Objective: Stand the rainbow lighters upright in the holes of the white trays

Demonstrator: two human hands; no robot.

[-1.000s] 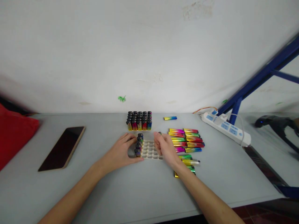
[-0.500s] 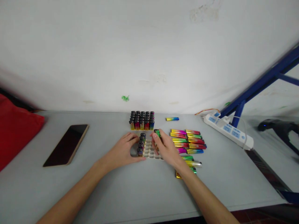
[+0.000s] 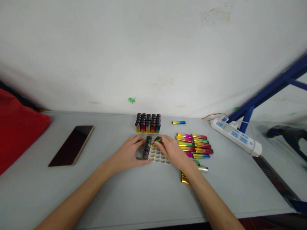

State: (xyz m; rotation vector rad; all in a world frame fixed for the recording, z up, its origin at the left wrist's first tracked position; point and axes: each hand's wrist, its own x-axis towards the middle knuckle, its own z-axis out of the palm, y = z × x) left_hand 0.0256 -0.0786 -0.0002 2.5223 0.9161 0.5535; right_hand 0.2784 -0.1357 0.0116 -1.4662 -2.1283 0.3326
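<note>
A white tray with round holes lies on the grey table. Its left column holds several upright lighters with black tops. My left hand rests against the tray's left side, fingers curled round it. My right hand pinches one rainbow-coloured lighter over the tray's far end, beside the filled column. Right of the tray lie several loose rainbow lighters in rows; some are hidden under my right wrist.
A full tray of upright lighters stands behind. One single lighter lies further right. A phone lies at the left, a red bag at the far left. A white power strip and blue frame are at the right.
My right hand has carried the lighter leftward and down, from above the tray's right side to the far end beside the filled column. The left hand stays on the tray.
</note>
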